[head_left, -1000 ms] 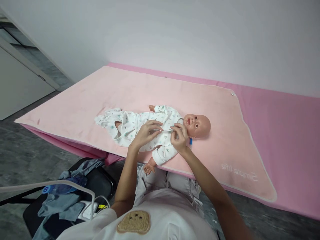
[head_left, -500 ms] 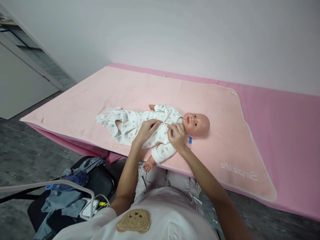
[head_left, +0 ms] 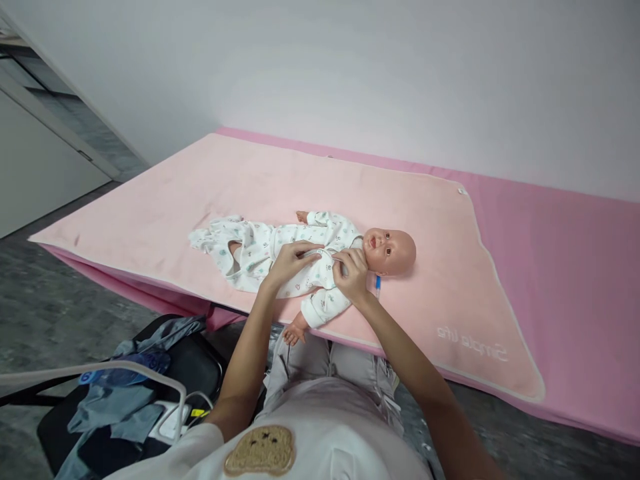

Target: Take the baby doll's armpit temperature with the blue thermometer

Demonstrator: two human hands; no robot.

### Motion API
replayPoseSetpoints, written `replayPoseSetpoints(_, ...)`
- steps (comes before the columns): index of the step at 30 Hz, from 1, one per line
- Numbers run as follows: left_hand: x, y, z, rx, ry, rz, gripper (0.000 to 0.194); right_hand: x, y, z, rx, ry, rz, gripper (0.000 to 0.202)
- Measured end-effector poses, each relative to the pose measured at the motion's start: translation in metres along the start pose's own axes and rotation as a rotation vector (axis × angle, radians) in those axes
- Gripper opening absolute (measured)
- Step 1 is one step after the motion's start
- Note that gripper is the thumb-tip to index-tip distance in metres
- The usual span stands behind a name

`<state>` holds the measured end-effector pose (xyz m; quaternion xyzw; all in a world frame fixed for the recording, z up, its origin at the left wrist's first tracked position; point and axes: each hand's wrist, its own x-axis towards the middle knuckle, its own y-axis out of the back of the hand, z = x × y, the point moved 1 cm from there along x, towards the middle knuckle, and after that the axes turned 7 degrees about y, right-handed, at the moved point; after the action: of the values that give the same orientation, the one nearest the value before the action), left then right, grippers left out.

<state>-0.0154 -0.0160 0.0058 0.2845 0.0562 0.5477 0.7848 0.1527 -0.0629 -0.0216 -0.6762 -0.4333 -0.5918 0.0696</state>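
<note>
A baby doll (head_left: 389,251) lies on its back across the pink mat, its head to the right. It wears a white printed romper (head_left: 295,283), whose leg part lies bunched at the left with a bit of leg showing. My left hand (head_left: 293,262) rests on the doll's belly, fingers closed on the romper's front edge. At the chest, my right hand (head_left: 351,270) pinches the same front edge near the collar. The exact spot under the fingertips is too small to make out. A blue-tipped thing (head_left: 378,283) lies beside the doll's neck, partly hidden by my right wrist.
The light pink mat (head_left: 430,207) covers much of a table with a darker pink cloth (head_left: 575,267), against a white wall (head_left: 350,73). Below left, a black chair (head_left: 200,363) holds grey-blue cloth, a bottle (head_left: 130,370) and a white device (head_left: 167,423) with a cable.
Both hands stay at the romper's front, with the fingers shifting slightly and the edge between them showing a little more. The whole view has moved slightly.
</note>
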Motion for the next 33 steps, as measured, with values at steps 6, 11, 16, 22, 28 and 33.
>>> replayPoseSetpoints(6,-0.0013,0.0033,0.0029,-0.006,-0.027,-0.066,0.027,-0.0008,-0.0011,0.0006,0.01,-0.008,0.019,0.019)
replayPoseSetpoints(11,-0.0046,0.0004,0.0001,-0.067,-0.025,-0.03,0.023,0.0,-0.0008,0.0001,0.002,-0.001,0.006,0.018)
replayPoseSetpoints(16,-0.0064,-0.0043,0.0029,-0.015,0.033,0.01,0.026,0.0007,-0.0005,-0.0005,-0.002,0.01,-0.015,0.018)
replayPoseSetpoints(22,-0.0022,-0.005,0.0053,0.057,0.006,-0.005,0.027,0.0009,-0.0002,-0.0006,0.002,-0.013,-0.007,0.019)
replayPoseSetpoints(28,-0.0016,-0.0052,0.0036,0.075,-0.025,-0.007,0.028,0.0023,0.0016,-0.0019,-0.012,0.001,-0.009,0.018)
replayPoseSetpoints(33,-0.0056,-0.0005,0.0065,0.03,-0.019,-0.028,0.026,0.0024,0.0019,-0.0023,-0.002,0.007,0.005,0.018)
